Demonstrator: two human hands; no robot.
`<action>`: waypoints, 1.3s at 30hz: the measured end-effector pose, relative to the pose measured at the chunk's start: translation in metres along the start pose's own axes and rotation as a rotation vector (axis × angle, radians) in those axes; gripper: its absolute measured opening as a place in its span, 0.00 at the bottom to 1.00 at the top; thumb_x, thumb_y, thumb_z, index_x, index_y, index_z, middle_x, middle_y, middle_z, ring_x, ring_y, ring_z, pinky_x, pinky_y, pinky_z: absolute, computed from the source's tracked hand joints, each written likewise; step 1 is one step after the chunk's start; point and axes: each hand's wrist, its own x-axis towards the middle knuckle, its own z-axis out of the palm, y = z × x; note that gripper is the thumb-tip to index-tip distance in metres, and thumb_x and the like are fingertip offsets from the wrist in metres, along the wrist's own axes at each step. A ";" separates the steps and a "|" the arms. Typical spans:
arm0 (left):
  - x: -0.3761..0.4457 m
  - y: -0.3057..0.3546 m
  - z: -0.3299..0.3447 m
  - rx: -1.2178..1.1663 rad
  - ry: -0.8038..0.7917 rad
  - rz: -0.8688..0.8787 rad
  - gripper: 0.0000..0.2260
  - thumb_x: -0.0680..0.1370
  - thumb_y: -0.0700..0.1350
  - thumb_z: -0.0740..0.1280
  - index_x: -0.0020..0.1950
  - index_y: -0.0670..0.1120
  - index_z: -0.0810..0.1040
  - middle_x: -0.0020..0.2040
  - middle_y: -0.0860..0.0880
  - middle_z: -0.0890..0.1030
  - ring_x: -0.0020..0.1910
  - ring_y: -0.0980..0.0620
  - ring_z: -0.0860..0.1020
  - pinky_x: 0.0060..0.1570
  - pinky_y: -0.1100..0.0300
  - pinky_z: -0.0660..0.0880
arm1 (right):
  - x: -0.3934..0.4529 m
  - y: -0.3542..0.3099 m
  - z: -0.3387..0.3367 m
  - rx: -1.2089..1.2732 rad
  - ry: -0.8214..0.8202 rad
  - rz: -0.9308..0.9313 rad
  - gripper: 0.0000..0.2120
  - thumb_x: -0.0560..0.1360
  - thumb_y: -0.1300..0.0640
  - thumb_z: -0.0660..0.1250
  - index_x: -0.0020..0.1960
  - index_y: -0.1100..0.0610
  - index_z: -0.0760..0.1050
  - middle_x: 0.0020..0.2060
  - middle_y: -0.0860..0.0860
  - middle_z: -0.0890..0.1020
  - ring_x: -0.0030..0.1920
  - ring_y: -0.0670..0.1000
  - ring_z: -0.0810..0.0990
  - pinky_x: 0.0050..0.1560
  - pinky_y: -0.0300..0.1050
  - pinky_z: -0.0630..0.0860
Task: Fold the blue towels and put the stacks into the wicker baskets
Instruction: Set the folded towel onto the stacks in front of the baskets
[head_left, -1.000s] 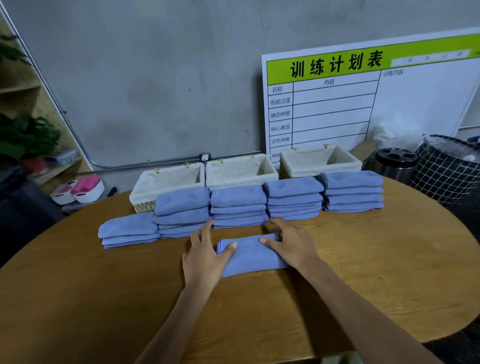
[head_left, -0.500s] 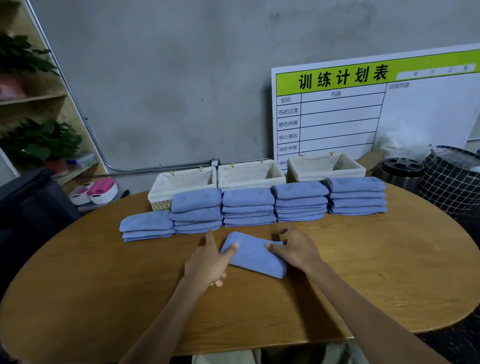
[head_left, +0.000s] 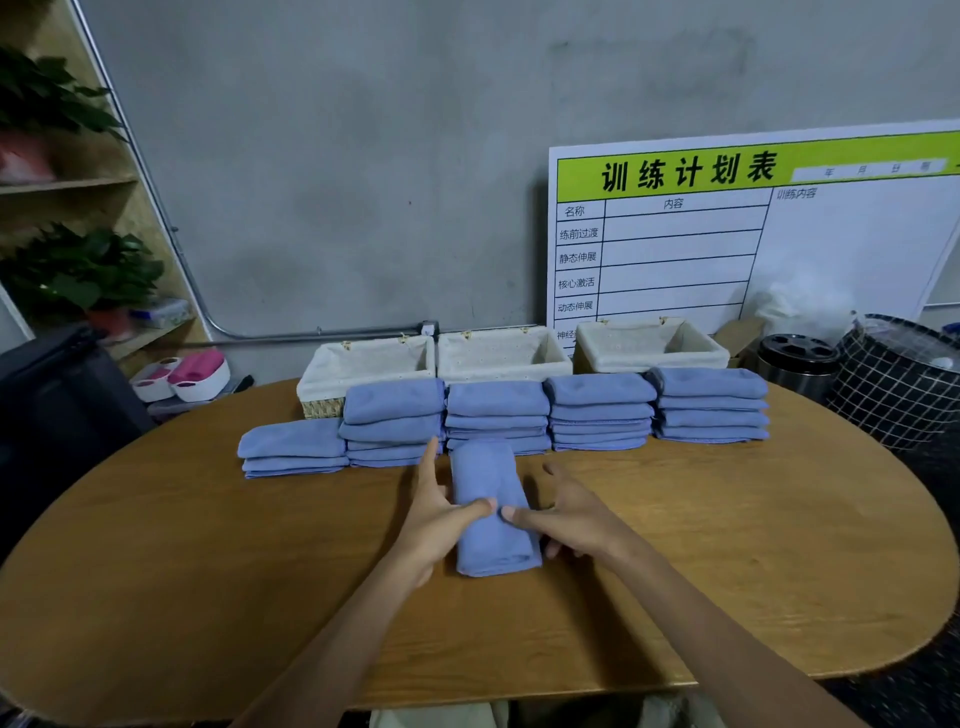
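Now we see the folded towel (head_left: 493, 509) lying lengthwise on the wooden table (head_left: 727, 545), its long side running away from us, where a second ago it lay crosswise and half a second ago it sat askew. Our left hand (head_left: 434, 519) holds its left edge, thumb laid across the top and fingers stretched along the side; our right hand (head_left: 569, 514) holds the right edge, thumb on top and fingers curled down beside it, so both pinch the cloth between thumb and fingers. The far end of the towel touches the middle stack (head_left: 497, 418) in the row of five towel stacks (head_left: 600, 410). Behind the row stand three wicker baskets (head_left: 501, 353), lined in white, unmoved. The camera view has come closer and tipped upward.
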 end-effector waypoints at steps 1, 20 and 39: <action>0.000 0.003 -0.005 0.003 -0.020 0.009 0.50 0.71 0.43 0.79 0.77 0.70 0.49 0.73 0.46 0.71 0.63 0.51 0.78 0.55 0.54 0.81 | 0.001 -0.002 -0.002 0.052 -0.004 -0.025 0.51 0.70 0.37 0.74 0.81 0.50 0.48 0.66 0.53 0.76 0.48 0.48 0.83 0.37 0.35 0.75; 0.008 0.083 -0.225 0.179 -0.182 -0.149 0.33 0.68 0.49 0.76 0.71 0.63 0.71 0.65 0.48 0.79 0.58 0.50 0.81 0.49 0.53 0.81 | 0.091 -0.144 0.065 0.152 -0.073 -0.338 0.25 0.72 0.49 0.76 0.66 0.48 0.72 0.36 0.50 0.72 0.31 0.41 0.72 0.36 0.38 0.71; 0.122 0.003 -0.312 0.325 0.239 -0.193 0.37 0.72 0.51 0.78 0.76 0.53 0.64 0.56 0.46 0.76 0.52 0.52 0.77 0.46 0.56 0.77 | 0.222 -0.179 0.177 -0.275 0.124 -0.376 0.49 0.75 0.54 0.74 0.81 0.45 0.42 0.78 0.59 0.55 0.64 0.61 0.76 0.61 0.50 0.72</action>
